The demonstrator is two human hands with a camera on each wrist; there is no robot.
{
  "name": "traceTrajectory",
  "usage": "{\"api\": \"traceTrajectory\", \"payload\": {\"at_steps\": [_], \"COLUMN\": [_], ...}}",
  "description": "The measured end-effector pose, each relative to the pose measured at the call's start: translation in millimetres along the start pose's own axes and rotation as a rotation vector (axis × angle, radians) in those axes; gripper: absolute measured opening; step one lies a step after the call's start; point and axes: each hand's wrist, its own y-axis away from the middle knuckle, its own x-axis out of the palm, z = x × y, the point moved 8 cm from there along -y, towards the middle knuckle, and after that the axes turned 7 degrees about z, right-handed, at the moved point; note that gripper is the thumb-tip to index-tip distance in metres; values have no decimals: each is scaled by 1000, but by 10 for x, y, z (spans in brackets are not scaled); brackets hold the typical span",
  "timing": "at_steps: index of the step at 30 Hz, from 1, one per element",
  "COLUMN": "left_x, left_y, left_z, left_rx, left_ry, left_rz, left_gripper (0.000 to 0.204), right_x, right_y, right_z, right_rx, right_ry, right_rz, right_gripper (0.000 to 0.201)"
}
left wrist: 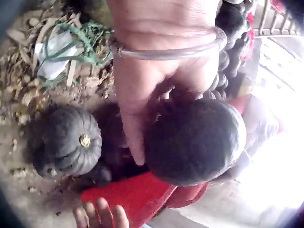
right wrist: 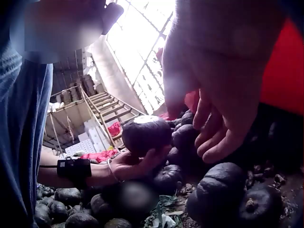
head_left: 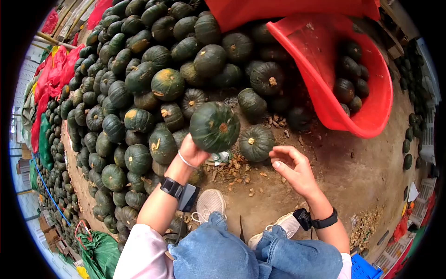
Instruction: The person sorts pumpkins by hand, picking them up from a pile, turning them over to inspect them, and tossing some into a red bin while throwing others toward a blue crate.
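Item one: dark green pumpkin [head_left: 215, 127], raised off the floor [head_left: 344, 172] in front of the heap; we find the left hand [head_left: 193, 151] clamped on it from below, fingers curled round its underside.

Item two: right hand [head_left: 297, 169], holding nothing, its fingers loosely bent and apart from the thumb.

Item three: ribbed pumpkin [head_left: 256, 142], on the floor, stem upward, just beside the right fingertips; contact we cannot tell.

Surroundings: we count in a large heap [head_left: 121, 95] of pumpkins, some orange-patched, banked ahead and to the left, and a tilted red tub [head_left: 371, 121] ahead on the right, several pumpkins inside.

Obstructions: dry yellowish scraps [head_left: 239, 162] beside the ribbed pumpkin, a white scrap [left wrist: 56, 57] with green strands [left wrist: 88, 45], and two shoes [head_left: 211, 204] close by. Lower left, a green sack [head_left: 100, 253].
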Motion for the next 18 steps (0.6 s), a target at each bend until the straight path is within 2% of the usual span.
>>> {"api": "traceTrajectory", "payload": {"at_steps": [1,2,3,6,8,9,10,13,14,16,17,18], "left_x": [143,195,258,560,600,622,618,810,763,774,788,601], "left_y": [25,52,74,109,103,99,88,171,180,42,5,44], "left_z": [64,82,97,176,281,330,390,509,543,475,422,410], "left_rx": [-40,-36,-34,-60,-93,-110,-154,-349,-398,-201,-100,-129], "left_ry": [184,178,172,220,249,263,199,242,226,-126,-302,-557], "left_rz": [134,120,109,268,244,230,128,374,310,279,259,69], "left_gripper": [48,49,49,45,46,46,54,64,75,78,81,92], "right_x": [53,125,195,396,481,498,510,391,340,310,306,298], "right_y": [-35,-80,-127,-192,-215,-211,-201,-190,-187,-160,-155,-163], "right_z": [98,177,295,524,585,584,579,450,403,376,378,364], "right_rx": [-34,-8,-69,-224,-314,-303,-292,-237,-213,-133,-153,-175], "right_ry": [35,97,153,313,365,339,312,317,302,183,277,371], "right_rz": [1,34,44,60,74,60,46,53,63,55,49,42], "right_gripper": [41,50,54,67,77,77,78,85,86,92,92,93]}}
